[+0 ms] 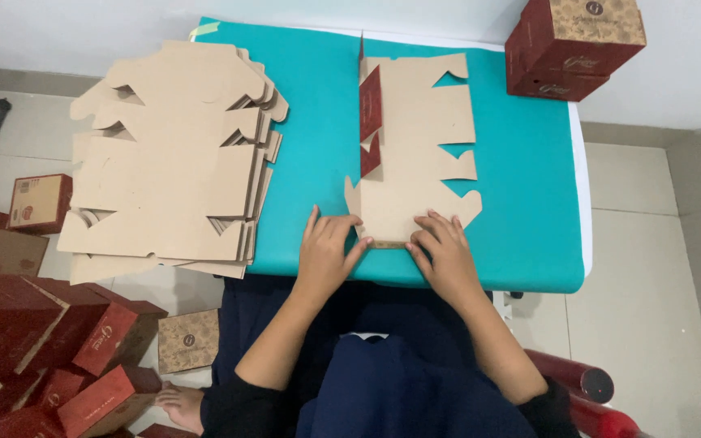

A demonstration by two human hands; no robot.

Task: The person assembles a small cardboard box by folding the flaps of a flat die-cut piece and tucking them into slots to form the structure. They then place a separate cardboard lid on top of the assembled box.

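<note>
While both hands press flat on the near edge of the cardboard blank (415, 154), the left hand (326, 251) and right hand (446, 258) lie open with fingers spread, gripping nothing, and I'd judge the sheet could skid on the smooth teal table (529, 203) or crease off its score line if one palm pushes harder than the other. The blank lies unfolded in the table's middle, plain brown inside, notched tabs along its right edge, its left flap standing up to show dark red print, with a stack of flat blanks (172, 154) just to the left.
</note>
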